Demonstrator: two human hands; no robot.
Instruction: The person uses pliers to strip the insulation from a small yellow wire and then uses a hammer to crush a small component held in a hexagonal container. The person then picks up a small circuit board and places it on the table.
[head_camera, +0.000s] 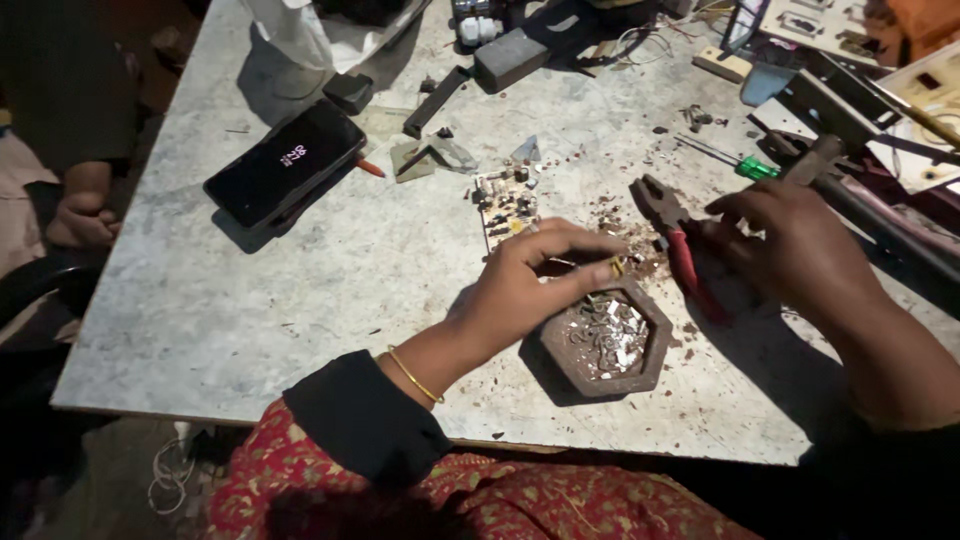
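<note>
Brown hexagonal dish (606, 340) on the grey counter (300, 290) already holds many metal scraps, left hand (520, 285) pinching a small yellow part (616, 266) above it, right hand (790, 250) loosely on red-handled pliers (685, 255), green circuit board (505, 205) still populated.

A pale, mottled stone-look table (250, 300) fills the view, lit unevenly from above, its far edge crowded in shadow. Beyond its near edge it's dark floor (110, 470), dim and murky, with a dark chair arm (40, 275) at left
</note>
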